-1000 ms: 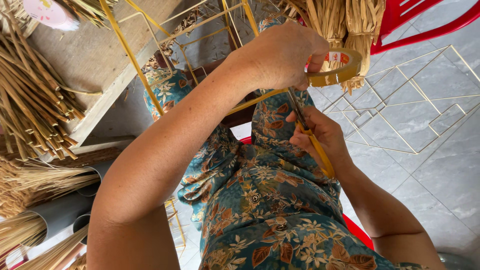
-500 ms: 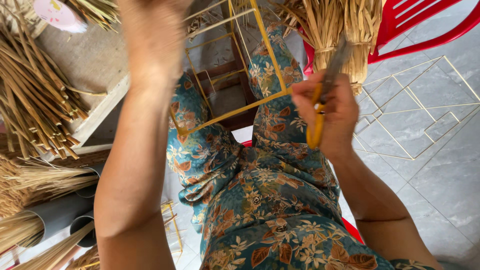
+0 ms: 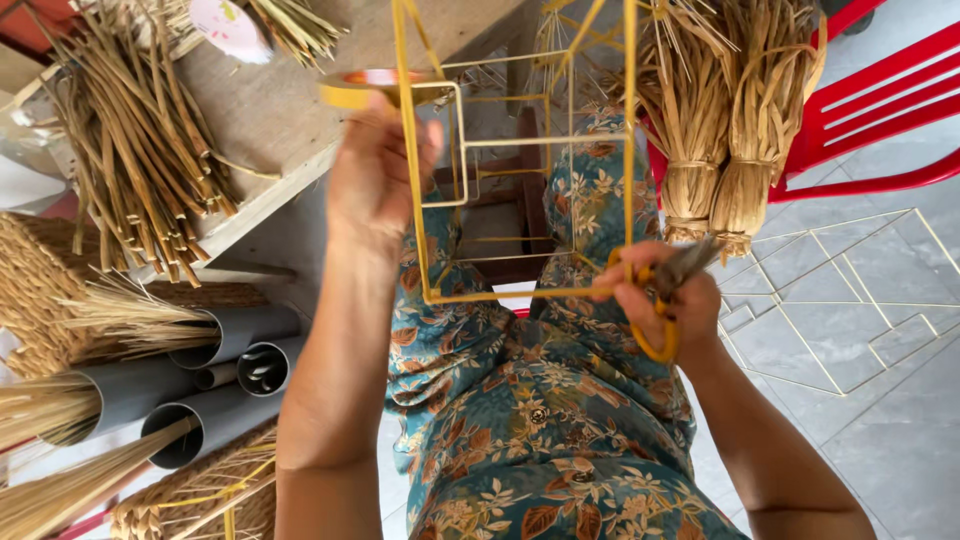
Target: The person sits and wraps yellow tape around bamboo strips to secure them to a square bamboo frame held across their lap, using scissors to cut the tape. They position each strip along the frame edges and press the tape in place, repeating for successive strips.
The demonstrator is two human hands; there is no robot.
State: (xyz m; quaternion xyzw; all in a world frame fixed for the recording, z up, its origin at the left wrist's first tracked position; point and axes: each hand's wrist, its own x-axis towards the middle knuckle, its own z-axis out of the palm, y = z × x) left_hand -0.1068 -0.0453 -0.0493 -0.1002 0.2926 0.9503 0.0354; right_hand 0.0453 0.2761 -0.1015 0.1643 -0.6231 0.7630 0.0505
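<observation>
- The left hand [image 3: 375,190] is raised and closed on a roll of yellow tape [image 3: 372,88], which is held up against the upper left of a yellow wire frame [image 3: 520,293]; the hand is blurred, so the exact grip cannot be told.
- The right hand [image 3: 655,300] is clamped around yellow-handled scissors [image 3: 668,290]; the dark blades are pointed up and to the right, at the frame's lower right corner.
- The wire frame is stood upright over the lap, between the two hands; its lower bar is laid across a blue floral garment [image 3: 540,420].
- Two bundles of dried straw [image 3: 730,120] are seen hanging just right of the frame, in front of a red plastic chair [image 3: 880,110].
- On the left, a pile of cut reed stalks [image 3: 140,160] is laid on a wooden counter [image 3: 280,140]; grey plastic pipes [image 3: 200,380] with straw pushed into them are placed below it; a grey tiled floor [image 3: 860,340] is seen on the right.
</observation>
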